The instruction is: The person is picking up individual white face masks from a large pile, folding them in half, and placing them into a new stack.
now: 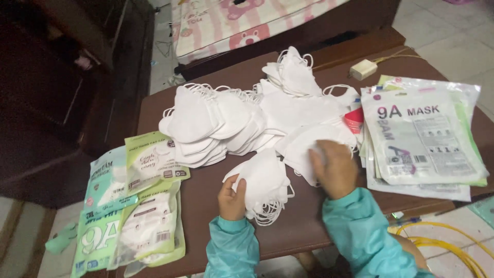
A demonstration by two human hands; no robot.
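1. A small stack of white masks [263, 183] lies on the brown bench [206, 206] near its front edge, ear loops spilling toward the person.
2. The left hand [231, 198] grips the stack's left edge, fingers curled around it.
3. The right hand [334, 167] lies palm down, fingers together, on a loose mask [303, 144] just right of the stack; whether it pinches the mask cannot be told.
4. Both sleeves [360, 231] are teal.
5. Behind the hands a wide heap of white masks [236, 116] covers the bench's middle.
6. On the right sits a pile of flat pouches [424, 141], the top one clear and white with dark lettering and a grey printed panel, green and pink edges showing below.
7. A small red packet [354, 120] peeks out between heap and pouches.
8. At the left front corner lie filled packs [134, 206], green and white, overlapping and hanging past the edge.
9. A cream adapter [363, 69] sits at the far right.
10. Yellow cable [442, 244] coils on the floor at lower right.
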